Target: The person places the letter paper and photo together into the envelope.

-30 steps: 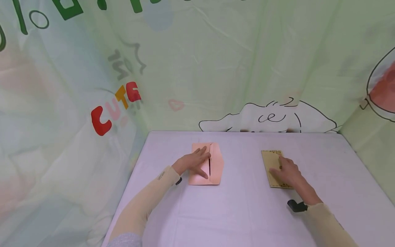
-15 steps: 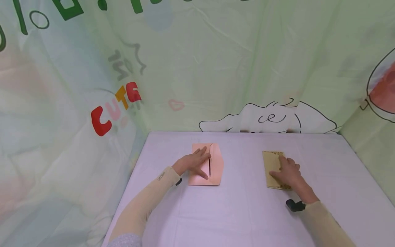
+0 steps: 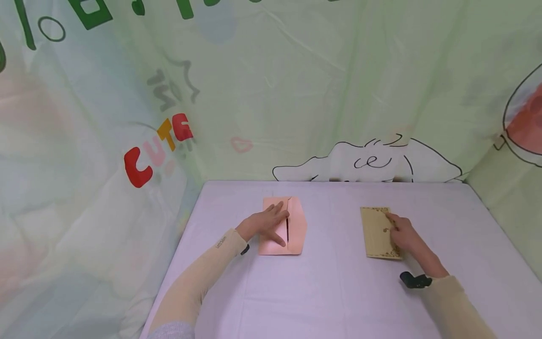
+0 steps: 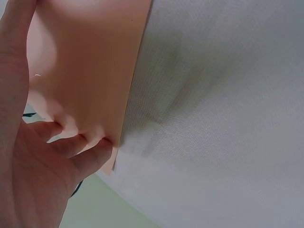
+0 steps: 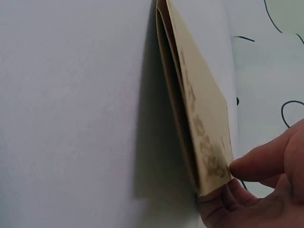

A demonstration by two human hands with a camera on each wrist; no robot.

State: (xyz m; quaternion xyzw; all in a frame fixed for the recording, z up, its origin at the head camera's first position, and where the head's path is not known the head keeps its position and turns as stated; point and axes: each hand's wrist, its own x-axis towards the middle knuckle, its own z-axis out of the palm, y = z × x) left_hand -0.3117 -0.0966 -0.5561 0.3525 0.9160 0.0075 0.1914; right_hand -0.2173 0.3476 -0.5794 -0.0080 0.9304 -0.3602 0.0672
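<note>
We see the right hand gripping the brown card along its right edge: in the right wrist view the thumb sits on top of the folded card and the fingers curl under it, so that this edge is tipped up off the table while the opposite edge rests on the cloth. The card's top face carries a darker ornamental print along its border, and its two leaves gape a little at the lifted side. It lies on the right half of the table, about midway between the near and far edges. Well apart from it, to the left, the left hand rests flat on the pink envelope, fingers straight and spread, pressing it down rather than clasping it; the left wrist view shows the fingertips lying against the pink paper near its edge. The envelope's flap stands open toward the right, with a dark slit showing along the fold. Both forearms wear pale beige sleeves, each with a small dark device at the wrist. The table is covered in a pale lilac cloth, and behind it hangs a light green printed backdrop with a line-drawn cartoon animal and red and orange letters at the left.
</note>
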